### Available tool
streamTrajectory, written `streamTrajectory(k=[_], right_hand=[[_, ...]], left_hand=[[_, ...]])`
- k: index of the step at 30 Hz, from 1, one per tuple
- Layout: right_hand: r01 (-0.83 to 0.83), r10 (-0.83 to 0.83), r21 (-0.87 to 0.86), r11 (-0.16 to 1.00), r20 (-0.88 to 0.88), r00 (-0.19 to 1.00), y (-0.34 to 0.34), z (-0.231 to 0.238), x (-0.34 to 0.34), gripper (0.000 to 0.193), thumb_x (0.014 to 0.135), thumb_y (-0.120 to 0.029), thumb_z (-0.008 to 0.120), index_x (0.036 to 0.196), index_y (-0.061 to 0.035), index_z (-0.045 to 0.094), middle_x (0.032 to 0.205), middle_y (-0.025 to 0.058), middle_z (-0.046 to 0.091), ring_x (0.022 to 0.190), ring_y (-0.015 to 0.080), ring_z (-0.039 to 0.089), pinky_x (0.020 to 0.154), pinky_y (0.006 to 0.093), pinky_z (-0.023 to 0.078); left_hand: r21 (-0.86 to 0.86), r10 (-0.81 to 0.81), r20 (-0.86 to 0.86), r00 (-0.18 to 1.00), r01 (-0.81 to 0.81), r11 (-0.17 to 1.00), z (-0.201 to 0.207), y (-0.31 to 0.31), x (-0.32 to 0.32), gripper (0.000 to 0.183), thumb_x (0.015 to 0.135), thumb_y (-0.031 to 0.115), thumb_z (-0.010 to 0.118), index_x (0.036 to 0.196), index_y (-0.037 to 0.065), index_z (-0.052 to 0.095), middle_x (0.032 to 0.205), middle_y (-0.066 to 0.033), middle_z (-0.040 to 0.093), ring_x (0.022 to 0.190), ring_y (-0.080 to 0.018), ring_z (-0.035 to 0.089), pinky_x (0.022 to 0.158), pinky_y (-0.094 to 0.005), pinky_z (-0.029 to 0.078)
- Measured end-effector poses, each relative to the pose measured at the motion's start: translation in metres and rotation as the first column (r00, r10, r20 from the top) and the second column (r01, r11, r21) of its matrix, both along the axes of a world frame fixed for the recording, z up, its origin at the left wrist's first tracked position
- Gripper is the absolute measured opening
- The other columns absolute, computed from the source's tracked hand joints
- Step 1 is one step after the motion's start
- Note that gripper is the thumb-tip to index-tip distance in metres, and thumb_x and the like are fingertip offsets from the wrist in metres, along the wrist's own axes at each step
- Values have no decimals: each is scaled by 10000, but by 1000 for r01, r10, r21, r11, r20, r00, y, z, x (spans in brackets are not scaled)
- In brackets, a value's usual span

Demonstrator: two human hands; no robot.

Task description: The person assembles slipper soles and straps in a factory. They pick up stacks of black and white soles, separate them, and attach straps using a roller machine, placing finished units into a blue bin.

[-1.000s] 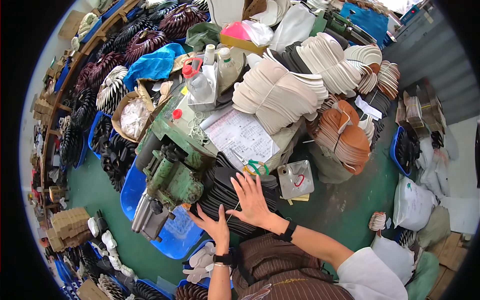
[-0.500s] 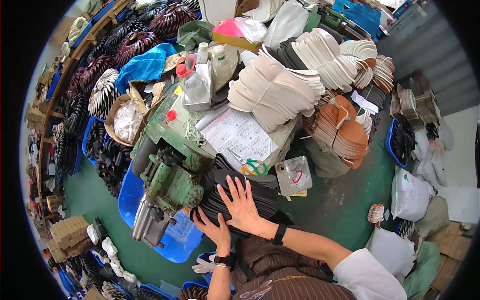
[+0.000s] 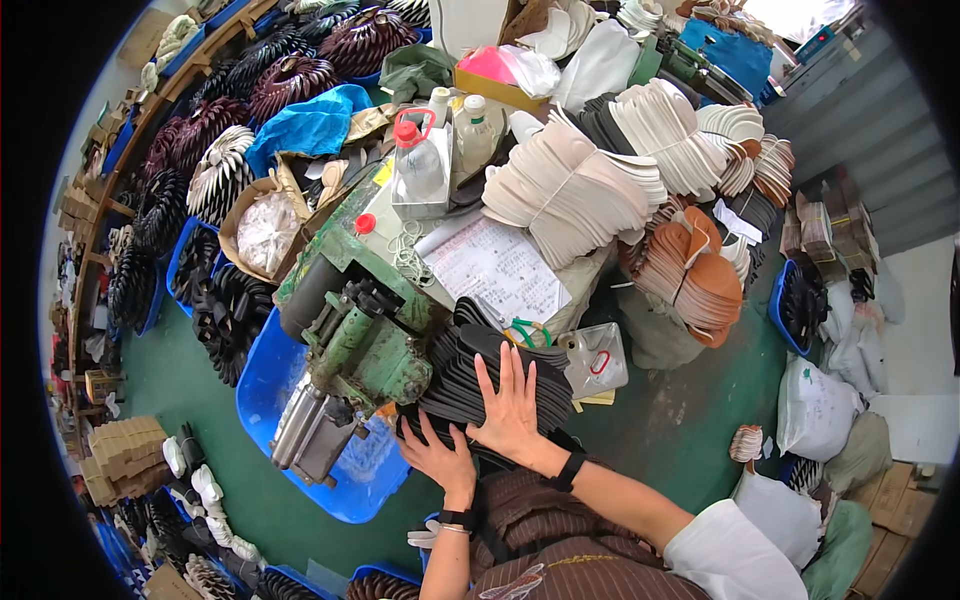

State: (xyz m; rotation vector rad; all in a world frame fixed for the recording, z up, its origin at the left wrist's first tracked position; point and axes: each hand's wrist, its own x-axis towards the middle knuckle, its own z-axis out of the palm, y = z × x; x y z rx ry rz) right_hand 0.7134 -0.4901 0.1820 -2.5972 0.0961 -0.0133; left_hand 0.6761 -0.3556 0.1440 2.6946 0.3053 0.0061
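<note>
A thick stack of black insoles [image 3: 460,372] stands on edge beside the green machine, fanned in layers. My right hand [image 3: 510,408] lies on top of the stack, fingers spread and pointing away from me. My left hand [image 3: 442,462] rests against the near left side of the stack, its fingers spread too. Neither hand grips anything. Just beyond the stack, the green handle of a pair of scissors [image 3: 530,331] shows; the insoles hide part of the scissors.
The green machine [image 3: 385,360] stands left of my hands, over a blue bin [image 3: 262,400]. A handwritten sheet [image 3: 500,268], bottles and tied stacks of pale insoles [image 3: 570,190] cover the table. Right of the stack sits a metal tin [image 3: 598,355]; brown insoles [image 3: 690,275] lie beyond.
The view has shifted, so the machine and stack sit a little lower and further right. My right hand's fingers now point more straight ahead. The insoles cover more of the scissors.
</note>
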Motion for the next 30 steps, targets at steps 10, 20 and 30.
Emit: streamTrajectory(k=[10, 20, 30], right_hand=[[-13, 9, -114, 993, -30, 1000, 4, -11, 18, 1261, 514, -430, 865, 1534, -132, 185, 1460, 312, 207, 1334, 527, 225, 1111, 646, 122], [-64, 27, 221, 973, 168, 985, -43, 4, -17, 1099, 540, -374, 825, 1492, -171, 315, 1388, 273, 318, 1319, 463, 289, 1105, 639, 145], [-233, 202, 198, 952, 167, 965, -76, -2, 8, 1146, 525, -339, 825, 1507, -140, 268, 1391, 280, 317, 1295, 459, 313, 1094, 570, 221]], left_hand=[[109, -126, 15, 992, 124, 986, -6, 1, 8, 533, 845, 225, 569, 1304, -39, 509, 1499, -158, 349, 1450, -404, 146, 1133, -639, 7], [116, -302, 43, 952, 295, 948, 7, -11, 13, 463, 822, 183, 599, 1257, 25, 573, 1434, -73, 468, 1443, -373, 208, 1118, -670, -25], [-69, -590, -94, 802, 586, 807, -1, 1, 32, 575, 846, 341, 602, 1364, 109, 505, 1414, -92, 492, 1402, -369, 291, 1140, -644, 39]])
